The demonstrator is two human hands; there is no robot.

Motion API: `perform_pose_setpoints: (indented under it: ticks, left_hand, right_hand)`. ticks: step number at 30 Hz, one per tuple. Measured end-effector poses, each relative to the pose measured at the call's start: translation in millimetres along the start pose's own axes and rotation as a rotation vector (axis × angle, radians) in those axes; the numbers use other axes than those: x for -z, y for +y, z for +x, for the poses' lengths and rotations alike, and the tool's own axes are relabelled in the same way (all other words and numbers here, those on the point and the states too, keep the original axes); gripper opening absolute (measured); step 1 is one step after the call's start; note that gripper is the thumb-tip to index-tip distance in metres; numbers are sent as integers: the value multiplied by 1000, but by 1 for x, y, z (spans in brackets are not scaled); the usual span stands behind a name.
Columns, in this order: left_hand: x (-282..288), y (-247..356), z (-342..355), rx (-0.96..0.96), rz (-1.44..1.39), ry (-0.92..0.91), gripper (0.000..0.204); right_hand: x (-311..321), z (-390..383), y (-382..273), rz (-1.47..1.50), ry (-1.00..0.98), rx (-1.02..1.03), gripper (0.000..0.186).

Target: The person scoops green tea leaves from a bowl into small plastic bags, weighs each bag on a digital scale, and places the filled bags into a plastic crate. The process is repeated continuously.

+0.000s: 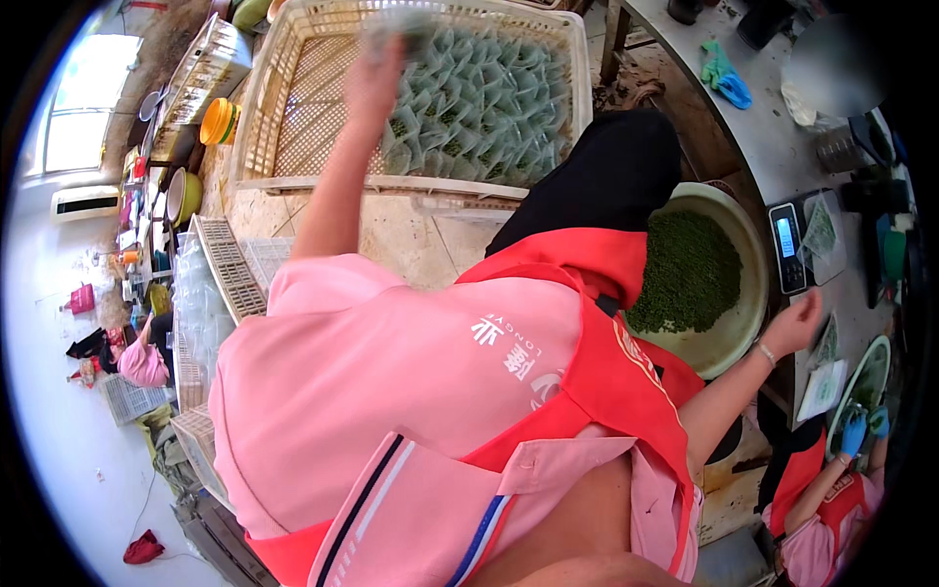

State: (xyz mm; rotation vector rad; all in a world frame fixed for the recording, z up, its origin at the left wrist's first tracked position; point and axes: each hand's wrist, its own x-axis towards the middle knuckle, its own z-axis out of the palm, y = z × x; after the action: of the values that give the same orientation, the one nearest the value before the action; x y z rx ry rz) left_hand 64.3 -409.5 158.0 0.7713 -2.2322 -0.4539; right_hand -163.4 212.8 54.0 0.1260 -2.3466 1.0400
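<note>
Left hand [377, 78] over cream slatted crate [311, 108], next to packed translucent green-filled pouches [479, 112].
Blurred; can't tell if it grips the greenish item [417, 37] there. Right hand [797, 318] below digital scale [786, 245], grip unclear. I'd seat pouches snug against the row, no crushing.

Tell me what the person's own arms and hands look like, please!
The left arm comes out of a short pink sleeve and is bare below it. The right arm has a bare forearm too, with a thin, pale bracelet at the wrist. The right hand wears no glove; the left hand is bare but blurry.
</note>
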Motion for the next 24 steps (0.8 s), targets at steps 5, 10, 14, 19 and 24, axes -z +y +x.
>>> perform_pose_setpoints:
  ticks: [5, 10, 14, 19, 24]
  left_hand:
    - [70, -100, -23, 416, 853, -336, 54]
    - [23, -125, -65, 332, 946, -972, 50]
    - [0, -106, -79, 278, 868, -1137, 47]
    - [16, -82, -55, 204, 734, -1115, 68]
    - [-15, 30, -48, -189, 554, -538, 49]
  right_hand:
    - [-49, -101, -40, -3, -721, -131, 26]
    - [-103, -189, -25, -301, -1159, 3, 26]
    - [-96, -201, -54, -433, -1423, 27, 31]
    - [-99, -219, -13, -380, -1449, -48, 27]
    - [-71, -168, -33, 207, -1051, -659, 6]
